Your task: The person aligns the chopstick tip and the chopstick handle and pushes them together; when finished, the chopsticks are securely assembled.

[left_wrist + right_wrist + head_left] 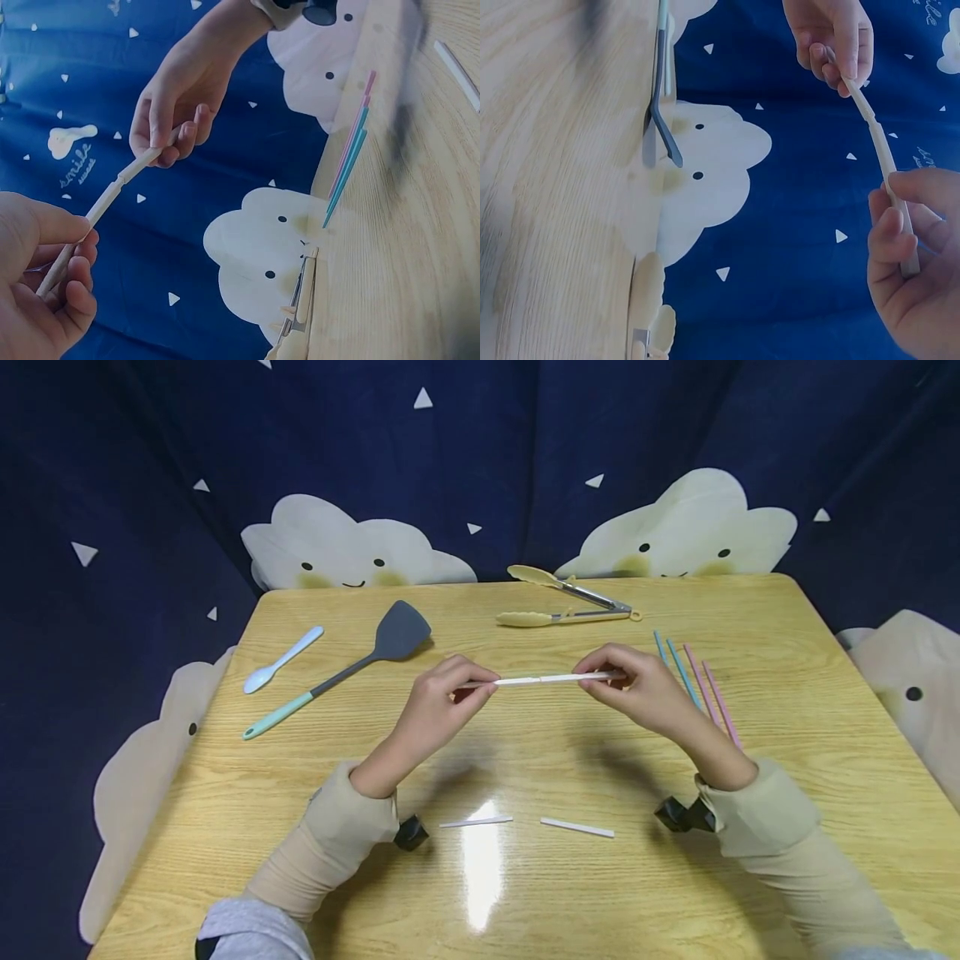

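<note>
A thin white stick (558, 677) is held level above the middle of the table, with a visible break or notch halfway along it. My left hand (442, 700) pinches its left part between thumb and fingers. Its right part is pinched by my right hand (637, 687). Both wrist views show the stick slightly bent at the break, the two parts still meeting there. Fingers partly hide its outer ends. On the table nearer to me lie two short white pieces, a left piece (476, 822) and a right piece (577, 827), apart from each other.
At the back left lie a grey spatula (402, 631) with a mint handle and a light blue spoon (283, 660). Spread tongs (592, 617) with cream tips lie at the back. Beside my right forearm are blue sticks (682, 672) and pink sticks (722, 702).
</note>
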Available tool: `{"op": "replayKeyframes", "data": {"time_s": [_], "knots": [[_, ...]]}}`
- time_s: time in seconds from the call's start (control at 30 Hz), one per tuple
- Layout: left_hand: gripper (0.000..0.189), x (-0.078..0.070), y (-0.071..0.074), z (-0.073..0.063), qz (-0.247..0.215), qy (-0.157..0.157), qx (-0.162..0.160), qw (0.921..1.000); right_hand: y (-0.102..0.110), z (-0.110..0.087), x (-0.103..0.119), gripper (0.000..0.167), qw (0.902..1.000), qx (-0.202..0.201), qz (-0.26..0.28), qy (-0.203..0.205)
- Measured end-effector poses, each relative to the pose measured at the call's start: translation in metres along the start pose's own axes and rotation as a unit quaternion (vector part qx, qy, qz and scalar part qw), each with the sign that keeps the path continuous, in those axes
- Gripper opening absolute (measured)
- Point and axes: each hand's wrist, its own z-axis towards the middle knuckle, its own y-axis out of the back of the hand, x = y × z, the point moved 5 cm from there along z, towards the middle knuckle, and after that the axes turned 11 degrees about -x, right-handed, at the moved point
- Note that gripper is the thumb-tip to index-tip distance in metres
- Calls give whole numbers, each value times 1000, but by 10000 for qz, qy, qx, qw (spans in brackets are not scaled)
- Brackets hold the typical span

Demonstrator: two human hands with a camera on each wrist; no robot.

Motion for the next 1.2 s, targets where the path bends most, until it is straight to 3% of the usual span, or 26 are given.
{"op": "replayKeyframes", "data": {"time_s": [0.9, 1.2], "knots": [[8, -5, -4, 0, -402, 230, 107, 9989, -1, -4, 9, 11, 9974, -240, 617, 284], [7, -8, -3, 0, -488, 77, -25, 9988, -3, -5, 12, 12, 9956, -306, 830, 325]]}}
